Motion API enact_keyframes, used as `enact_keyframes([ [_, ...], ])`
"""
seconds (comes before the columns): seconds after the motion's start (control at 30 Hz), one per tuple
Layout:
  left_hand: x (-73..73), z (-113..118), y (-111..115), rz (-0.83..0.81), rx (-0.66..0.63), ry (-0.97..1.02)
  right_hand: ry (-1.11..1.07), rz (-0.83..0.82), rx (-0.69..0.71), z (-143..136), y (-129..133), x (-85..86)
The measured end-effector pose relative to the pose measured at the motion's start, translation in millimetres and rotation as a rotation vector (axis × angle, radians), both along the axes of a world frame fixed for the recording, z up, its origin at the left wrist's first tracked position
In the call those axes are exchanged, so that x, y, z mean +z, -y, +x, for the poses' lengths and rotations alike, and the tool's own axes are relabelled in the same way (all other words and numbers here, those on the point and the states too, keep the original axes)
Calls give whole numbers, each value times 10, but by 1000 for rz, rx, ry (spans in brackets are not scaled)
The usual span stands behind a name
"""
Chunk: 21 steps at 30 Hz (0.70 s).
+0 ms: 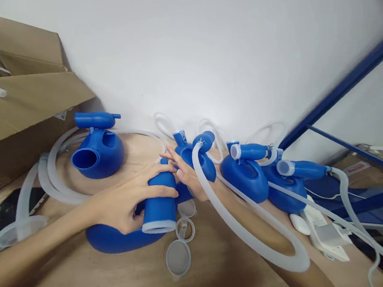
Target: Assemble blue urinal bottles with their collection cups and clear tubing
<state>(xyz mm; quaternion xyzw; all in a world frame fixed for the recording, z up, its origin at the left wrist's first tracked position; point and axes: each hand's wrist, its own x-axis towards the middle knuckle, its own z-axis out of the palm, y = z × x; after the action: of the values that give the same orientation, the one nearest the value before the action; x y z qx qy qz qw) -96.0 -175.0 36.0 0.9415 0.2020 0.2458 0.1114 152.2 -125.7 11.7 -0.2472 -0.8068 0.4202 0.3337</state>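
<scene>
My left hand [132, 195] is wrapped round a blue funnel-like adapter [159, 200], its wide end with a pale rim facing me and a narrow nozzle at the far end. Below it a blue urinal bottle [119, 239] lies on the table, partly hidden by that hand. Just right of the adapter is my right hand [191, 179], fingers stretched out by the nozzle; I cannot tell whether it touches the bottle's neck behind. Clear plastic caps [178, 258] on a ring lie on the table in front of the adapter.
Another blue bottle [108, 155] stands at the left, near a cardboard box [33, 99] and coiled tubing [57, 186]. Several bottles with adapters and tubes [254, 249] stand to the right. Beyond are a power strip [323, 234], a white mouse [299, 224] and a blue metal rack [341, 97].
</scene>
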Motion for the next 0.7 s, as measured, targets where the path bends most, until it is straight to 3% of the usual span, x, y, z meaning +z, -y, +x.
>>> enact_keyframes([
  [0.17,23,48,-7,3,-14,-7,-27,-8,75,-8,-26,9],
  [0.4,32,84,9,-6,-5,-2,7,-110,20,-50,-5,48],
  [0.6,32,85,15,7,-4,23,30,-227,-141,-83,28,15],
  [0.7,30,92,6,1,-2,32,-21,-362,-225,-126,31,-2],
])
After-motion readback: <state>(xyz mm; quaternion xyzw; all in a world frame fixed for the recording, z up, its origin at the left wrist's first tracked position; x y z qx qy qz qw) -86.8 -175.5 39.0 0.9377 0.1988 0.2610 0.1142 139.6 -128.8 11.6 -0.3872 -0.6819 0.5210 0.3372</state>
